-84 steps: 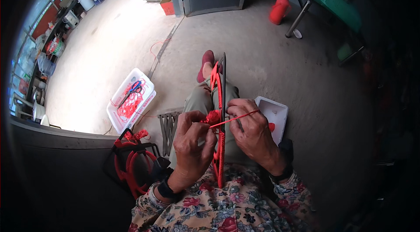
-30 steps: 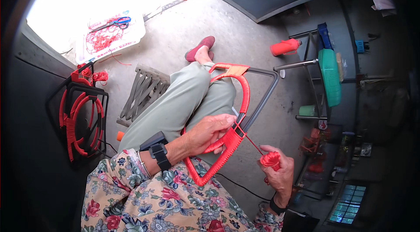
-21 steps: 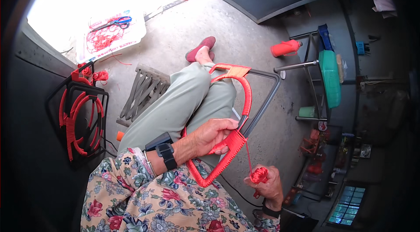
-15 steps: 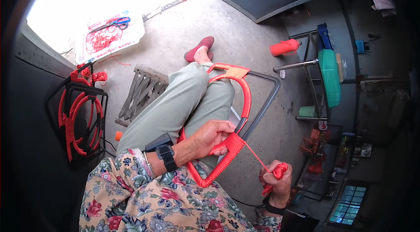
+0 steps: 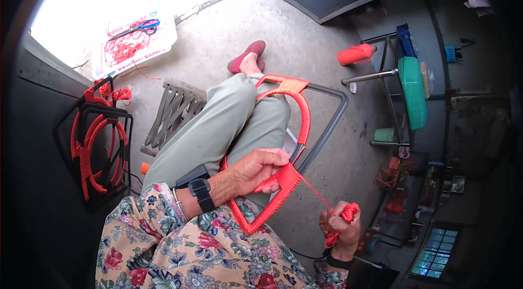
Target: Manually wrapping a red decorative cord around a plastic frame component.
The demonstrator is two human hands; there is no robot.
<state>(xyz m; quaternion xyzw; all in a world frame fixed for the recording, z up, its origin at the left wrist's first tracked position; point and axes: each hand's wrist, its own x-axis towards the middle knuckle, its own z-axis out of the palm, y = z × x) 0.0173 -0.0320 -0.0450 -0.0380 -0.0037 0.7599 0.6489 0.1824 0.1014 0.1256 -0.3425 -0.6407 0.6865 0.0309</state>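
Fingers of your left hand are clasped on the dark frame, thumb uppermost, where the red wrapped band gives way to bare bar; the forearm enters from 8 o'clock. Those of your right hand, between 4 and 5 o'clock of the band, are curled around a red cord bundle, whose loops protrude above and below the fist. From the band's outer edge a single stretched cord runs straight to that fist. The frame itself reaches across your grey-green trousers, its far end at 12 o'clock, with a red-bound loop curving along its inner side and uncovered bar from 1 to 3 o'clock. Compared with the view a little under a second ago, the bundle has shifted toward 3 o'clock from a place nearer beneath the band, and the cord, then steep, now slants; the left grip is much the same. Judged from this, the latest turn is being drawn snug against its neighbours while the left thumb steadies them, and the uncovered bar suggests that the winding is unfinished. Farther off, a white tray bearing blue-handled scissors lies at 10 o'clock; similar red-and-black frames stand at 9 o'clock.
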